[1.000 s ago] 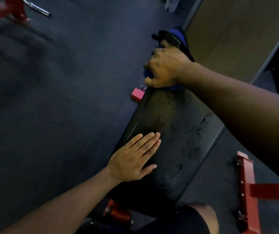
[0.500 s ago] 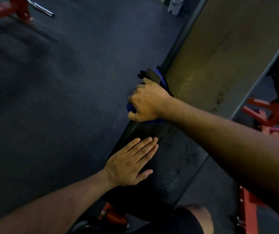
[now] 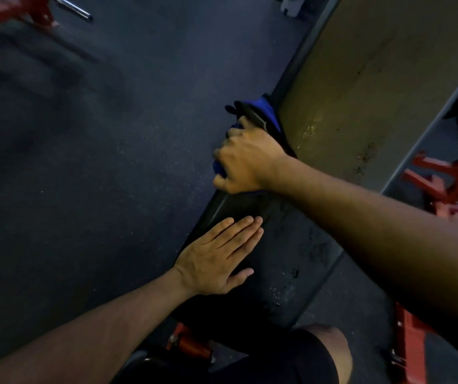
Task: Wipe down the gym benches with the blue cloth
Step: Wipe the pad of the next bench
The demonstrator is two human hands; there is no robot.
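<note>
Dark speckled rubber floor (image 3: pixel 89 167) across the 9 o'clock half; red rack frame (image 3: pixel 8 12) with a chrome bar (image 3: pixel 72 8) at 11 o'clock; tan stained panel (image 3: pixel 366 79) at 1 o'clock; red metal frame (image 3: pixel 444 187) at 3 o'clock; red upright bracket (image 3: pixel 405 345) at 5 o'clock

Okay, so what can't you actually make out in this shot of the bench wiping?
- Head view: most of the blue cloth, covered by the right hand.
- The bench near end, hidden behind the knee.
- The red frame, cut off by the bottom edge.
- The chrome bar, cropped at the top edge, blurred.
</note>
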